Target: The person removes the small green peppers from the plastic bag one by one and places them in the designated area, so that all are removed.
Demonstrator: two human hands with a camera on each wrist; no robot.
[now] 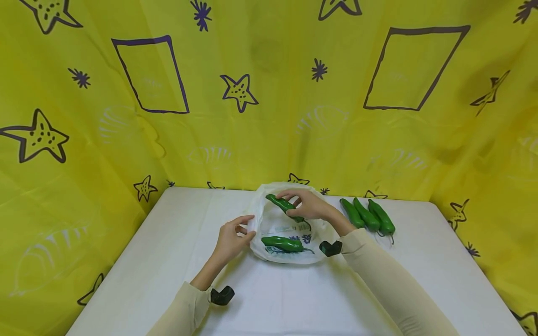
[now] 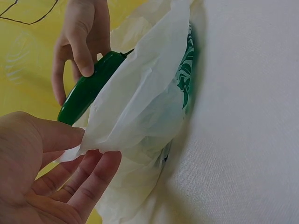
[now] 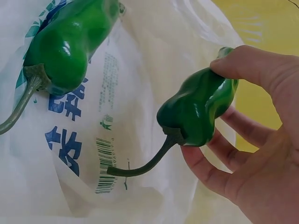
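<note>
A white plastic bag (image 1: 257,252) with printed lettering lies on the table, its mouth spread wide. My left hand (image 1: 231,239) pinches the bag's left rim between thumb and fingers, as the left wrist view shows up close (image 2: 60,172). Over the bag's opening, my right hand (image 1: 310,204) holds a green pepper (image 1: 282,204) between thumb and fingers; its curved stem hangs toward the printed plastic in the right wrist view. Another green pepper (image 1: 283,243) lies inside the bag, also seen at upper left in that view.
To the right of the bag, several green peppers, three in a group (image 1: 365,215), lie side by side on the white table (image 1: 176,261). A yellow curtain (image 1: 277,135) with drawn stars hangs behind and along both sides of the table.
</note>
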